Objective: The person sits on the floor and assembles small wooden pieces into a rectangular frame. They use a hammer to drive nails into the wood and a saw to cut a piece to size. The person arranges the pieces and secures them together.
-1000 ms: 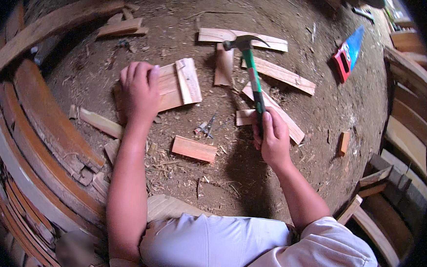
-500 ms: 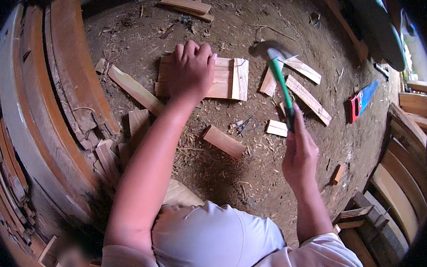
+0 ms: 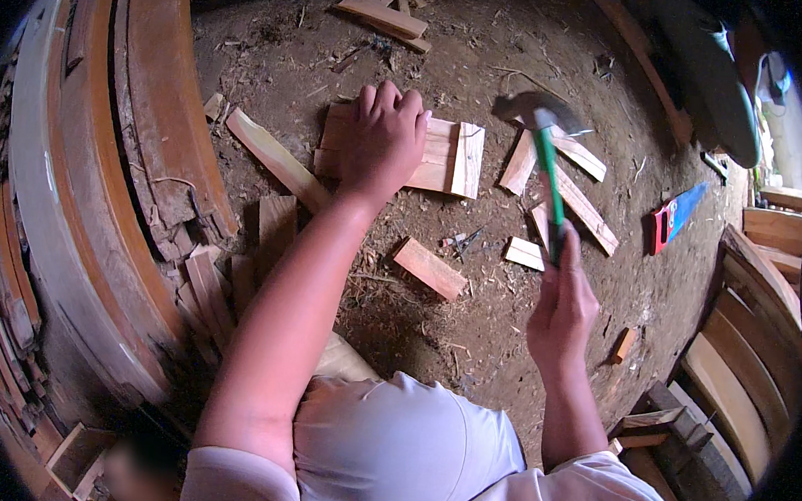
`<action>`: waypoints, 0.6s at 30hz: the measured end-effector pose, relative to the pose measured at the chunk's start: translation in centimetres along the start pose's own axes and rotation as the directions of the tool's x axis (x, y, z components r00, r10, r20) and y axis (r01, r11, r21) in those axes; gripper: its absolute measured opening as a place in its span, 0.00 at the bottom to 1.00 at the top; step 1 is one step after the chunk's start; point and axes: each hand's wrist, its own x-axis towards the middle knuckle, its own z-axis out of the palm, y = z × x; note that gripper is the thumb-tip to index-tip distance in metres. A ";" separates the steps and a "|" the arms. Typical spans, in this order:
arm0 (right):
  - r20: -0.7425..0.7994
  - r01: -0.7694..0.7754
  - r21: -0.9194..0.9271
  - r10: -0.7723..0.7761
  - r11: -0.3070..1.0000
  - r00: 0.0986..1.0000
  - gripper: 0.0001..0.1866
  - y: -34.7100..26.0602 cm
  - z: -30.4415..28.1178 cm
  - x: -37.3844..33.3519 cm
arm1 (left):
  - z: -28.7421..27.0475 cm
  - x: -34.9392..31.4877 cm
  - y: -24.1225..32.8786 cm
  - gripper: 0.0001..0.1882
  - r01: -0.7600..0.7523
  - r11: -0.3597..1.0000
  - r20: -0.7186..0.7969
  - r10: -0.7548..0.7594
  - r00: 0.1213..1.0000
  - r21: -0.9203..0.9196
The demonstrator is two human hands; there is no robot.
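My left hand [image 3: 387, 144] is closed, fingers bent, and bears down on a small wooden panel [image 3: 439, 156] lying on the dirt floor. The panel is made of boards side by side, with a paler strip [image 3: 467, 160] across its right end. The fingertips are hidden, so their exact grip on the panel's far part cannot be seen. In my right hand [image 3: 563, 302] is a hammer [image 3: 550, 172] with a green and black handle. Its blurred metal head is raised above short wood pieces to the right of the panel, apart from the panel.
Loose wood offcuts [image 3: 429, 268] and slats [image 3: 587, 211] lie around the panel. A handsaw [image 3: 675, 217] with a red handle and blue blade rests at the right. Long planks [image 3: 158, 98] are stacked along the left, and more boards [image 3: 732, 390] at the lower right.
The whole view has shifted, moving the floor things slightly. The hammer head is a little farther right of the panel. My left hand keeps its place on the panel.
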 end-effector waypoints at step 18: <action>-0.008 0.064 -0.051 -0.065 0.997 0.998 0.35 1.3 4.1 -1.4 | 0.8 0.1 -0.2 0.10 0.000 0.996 -0.045 -0.004 0.999 -0.085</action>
